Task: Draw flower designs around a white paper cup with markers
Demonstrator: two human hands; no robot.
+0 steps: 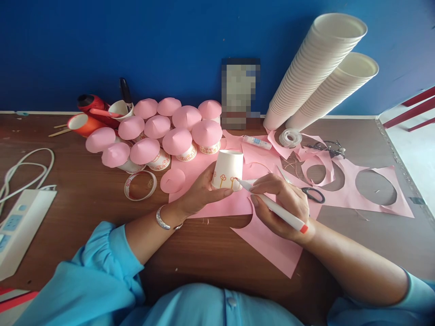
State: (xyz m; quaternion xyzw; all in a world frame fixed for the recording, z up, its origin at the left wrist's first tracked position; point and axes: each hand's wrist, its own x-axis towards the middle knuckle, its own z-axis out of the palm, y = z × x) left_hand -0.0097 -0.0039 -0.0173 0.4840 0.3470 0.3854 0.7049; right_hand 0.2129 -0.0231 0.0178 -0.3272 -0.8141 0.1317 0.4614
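Note:
My left hand (200, 192) is closed around an upside-down white paper cup (228, 168) with small orange drawings near its lower rim. My right hand (282, 203) grips a white marker with an orange end (273, 207); its tip touches the cup's lower right side. Both hands rest over pink paper sheets (217, 203) on the brown table. A silver bracelet (163, 220) circles my left wrist.
Several cups with pink paper cones (176, 140) cluster behind. Two leaning stacks of white cups (319, 72) stand at back right. Scissors (313, 194), a glue tube (257, 142), a tape roll (290, 137), a cut cup ring (140, 184), pink offcuts with round holes (375, 186) and a power strip (16, 226) lie around.

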